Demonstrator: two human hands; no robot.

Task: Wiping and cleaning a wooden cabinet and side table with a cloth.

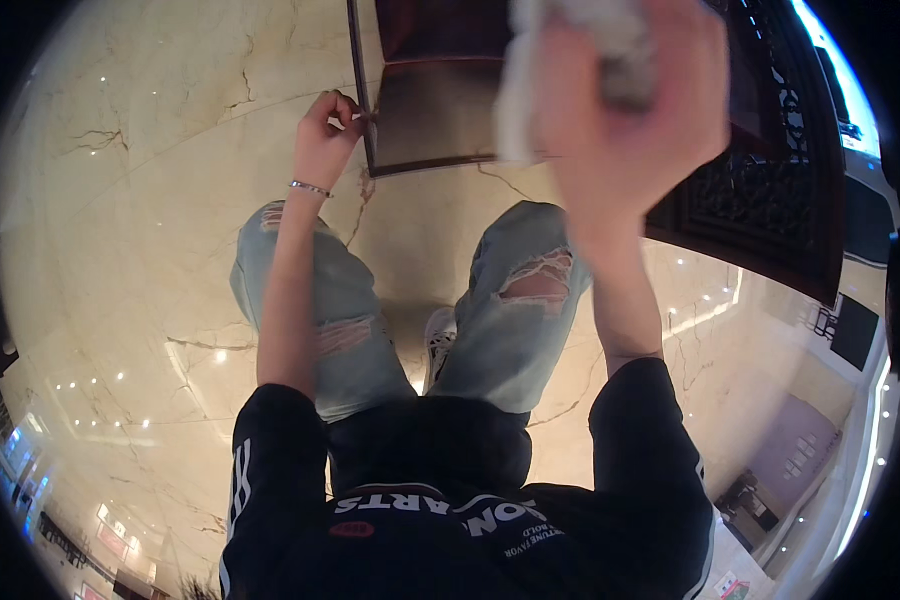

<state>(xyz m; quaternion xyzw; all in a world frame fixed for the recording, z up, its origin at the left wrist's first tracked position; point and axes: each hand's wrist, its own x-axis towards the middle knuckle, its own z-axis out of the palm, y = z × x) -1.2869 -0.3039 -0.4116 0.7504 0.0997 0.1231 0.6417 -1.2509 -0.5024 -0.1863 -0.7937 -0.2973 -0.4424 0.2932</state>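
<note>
My left hand point(331, 135), with a beaded bracelet point(311, 188) at the wrist, has its fingertips pinched at the left edge of a dark-framed panel point(438, 112). The panel has a smooth brown, slightly reflective face and stands low over the floor. Raised close to the camera, my right hand point(630, 142) is blurred. It grips a crumpled white cloth point(521, 97), which hangs down along the hand's left side. Hand and cloth hide the panel's right part.
Carved dark wooden furniture point(765, 202) stands to the right, beside a bright screen point(862, 127). My bent knees point(528, 255) in ripped jeans are just before the panel. Glossy cream marble floor point(157, 262) spreads around me. A purple panel point(787, 442) appears at lower right.
</note>
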